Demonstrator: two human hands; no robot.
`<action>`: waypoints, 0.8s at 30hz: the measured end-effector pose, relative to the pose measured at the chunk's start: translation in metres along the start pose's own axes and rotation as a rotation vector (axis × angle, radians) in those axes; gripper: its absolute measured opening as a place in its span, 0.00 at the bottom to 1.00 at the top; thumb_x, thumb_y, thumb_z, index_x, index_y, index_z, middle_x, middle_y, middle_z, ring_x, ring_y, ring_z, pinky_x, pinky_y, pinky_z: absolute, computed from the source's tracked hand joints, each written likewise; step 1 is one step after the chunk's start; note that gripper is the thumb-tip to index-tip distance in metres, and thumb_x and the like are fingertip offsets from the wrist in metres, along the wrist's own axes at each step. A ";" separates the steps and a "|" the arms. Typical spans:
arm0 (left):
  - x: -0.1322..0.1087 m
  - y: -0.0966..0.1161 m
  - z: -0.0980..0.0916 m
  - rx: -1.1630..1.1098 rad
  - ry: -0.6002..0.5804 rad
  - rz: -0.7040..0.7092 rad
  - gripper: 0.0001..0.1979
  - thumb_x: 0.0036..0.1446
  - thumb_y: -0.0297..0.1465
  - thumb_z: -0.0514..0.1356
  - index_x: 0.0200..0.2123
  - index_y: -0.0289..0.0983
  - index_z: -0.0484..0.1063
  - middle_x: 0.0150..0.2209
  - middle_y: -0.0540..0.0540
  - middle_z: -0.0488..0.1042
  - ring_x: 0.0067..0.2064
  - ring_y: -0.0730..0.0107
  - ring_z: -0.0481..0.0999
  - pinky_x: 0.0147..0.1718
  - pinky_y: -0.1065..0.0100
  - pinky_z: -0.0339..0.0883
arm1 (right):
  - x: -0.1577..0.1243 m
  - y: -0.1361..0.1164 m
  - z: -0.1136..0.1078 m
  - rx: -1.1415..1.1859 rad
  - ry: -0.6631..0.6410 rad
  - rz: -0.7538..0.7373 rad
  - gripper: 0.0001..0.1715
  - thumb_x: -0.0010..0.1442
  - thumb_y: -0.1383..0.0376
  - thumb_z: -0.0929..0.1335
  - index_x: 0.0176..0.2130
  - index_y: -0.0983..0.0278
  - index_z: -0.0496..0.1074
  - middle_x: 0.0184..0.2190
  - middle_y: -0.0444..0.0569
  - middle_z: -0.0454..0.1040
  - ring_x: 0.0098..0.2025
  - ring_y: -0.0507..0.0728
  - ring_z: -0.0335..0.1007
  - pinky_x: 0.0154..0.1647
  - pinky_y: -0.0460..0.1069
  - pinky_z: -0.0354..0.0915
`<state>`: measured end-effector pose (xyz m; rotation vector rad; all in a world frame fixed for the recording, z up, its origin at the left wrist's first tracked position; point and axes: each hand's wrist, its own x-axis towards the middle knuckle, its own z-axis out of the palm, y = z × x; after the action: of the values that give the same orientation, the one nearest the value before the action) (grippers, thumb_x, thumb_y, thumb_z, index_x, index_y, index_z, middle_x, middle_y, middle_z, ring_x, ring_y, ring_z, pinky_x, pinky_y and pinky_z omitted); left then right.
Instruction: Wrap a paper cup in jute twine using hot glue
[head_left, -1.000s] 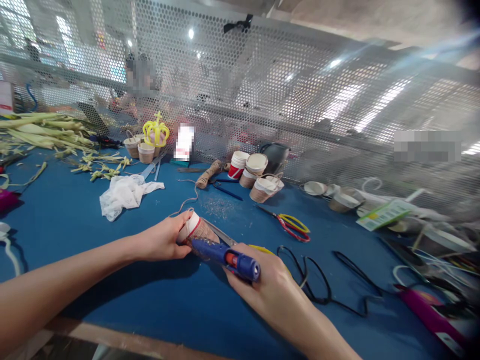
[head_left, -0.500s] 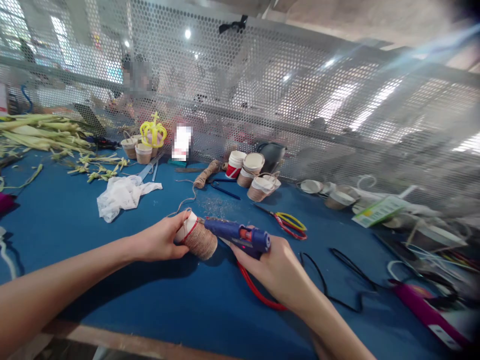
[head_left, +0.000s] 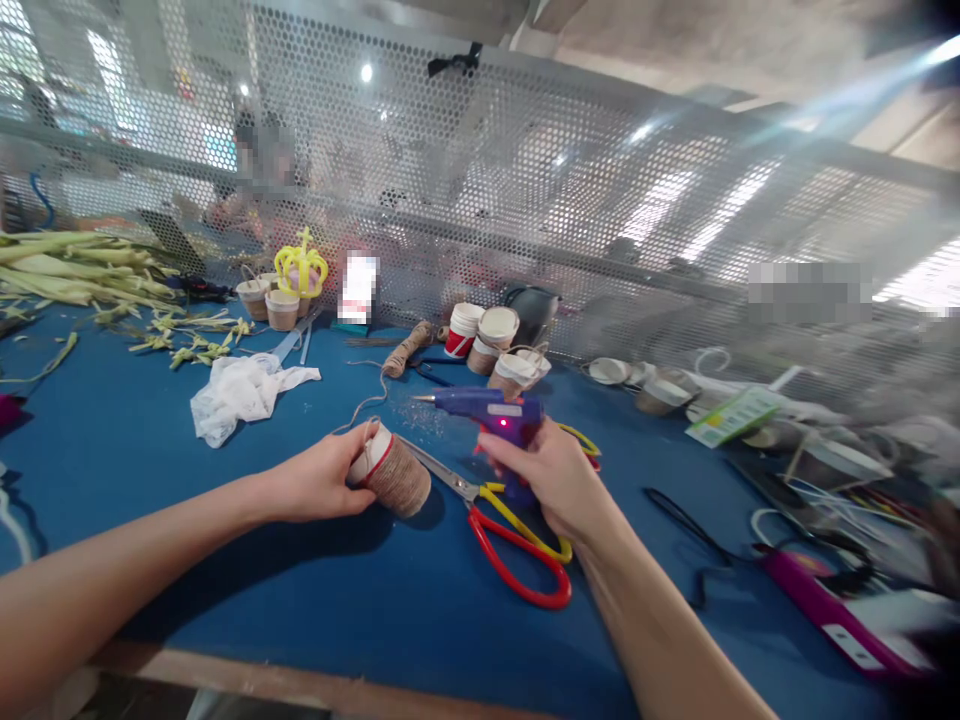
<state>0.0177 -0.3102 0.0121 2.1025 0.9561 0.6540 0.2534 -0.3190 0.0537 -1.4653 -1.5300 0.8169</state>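
My left hand [head_left: 319, 483] grips a paper cup [head_left: 390, 470] lying on its side on the blue table [head_left: 150, 470]; brown twine is wound round most of the cup and a loose strand runs off to a twine spool [head_left: 405, 350]. My right hand [head_left: 551, 478] is closed round the handle of a blue glue gun [head_left: 487, 410], held upright to the right of the cup with its nozzle pointing left and a red light lit. Red and yellow scissors [head_left: 510, 535] lie on the table between and below my hands.
Several paper cups [head_left: 495, 345] stand by a perforated metal screen [head_left: 525, 200]. White cloth [head_left: 240, 390], green leaf strips [head_left: 82, 265], a yellow crown on cups [head_left: 300, 270], a second pair of scissors [head_left: 581, 440], black cords [head_left: 690, 520] and clutter at right. A person sits behind the screen.
My right hand lifted the glue gun off the cup and moved it right and up, uncovering the red and yellow scissors. My left hand kept hold of the cup.
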 end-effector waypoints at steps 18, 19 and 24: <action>-0.003 0.005 -0.001 0.112 -0.001 -0.073 0.20 0.44 0.27 0.57 0.44 0.34 0.62 0.39 0.42 0.72 0.38 0.61 0.73 0.35 0.66 0.66 | 0.054 0.028 0.009 -0.563 0.113 0.020 0.13 0.52 0.67 0.66 0.18 0.66 0.65 0.26 0.58 0.71 0.40 0.67 0.68 0.38 0.58 0.61; -0.003 0.005 -0.001 0.115 0.002 -0.064 0.20 0.44 0.27 0.57 0.44 0.34 0.62 0.39 0.42 0.72 0.38 0.62 0.73 0.35 0.67 0.65 | 0.050 0.019 0.014 -0.565 0.087 -0.040 0.11 0.54 0.67 0.65 0.22 0.67 0.67 0.30 0.58 0.71 0.42 0.66 0.67 0.41 0.58 0.60; -0.004 0.004 0.001 0.120 -0.019 0.005 0.18 0.45 0.26 0.56 0.42 0.34 0.61 0.35 0.45 0.72 0.33 0.65 0.73 0.30 0.70 0.63 | 0.029 -0.025 0.045 -0.361 -0.355 -0.419 0.11 0.56 0.68 0.63 0.40 0.61 0.72 0.44 0.48 0.71 0.47 0.53 0.66 0.45 0.48 0.63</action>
<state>0.0173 -0.3158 0.0140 2.2124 1.0023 0.5911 0.2028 -0.2881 0.0606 -1.2104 -2.2523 0.5857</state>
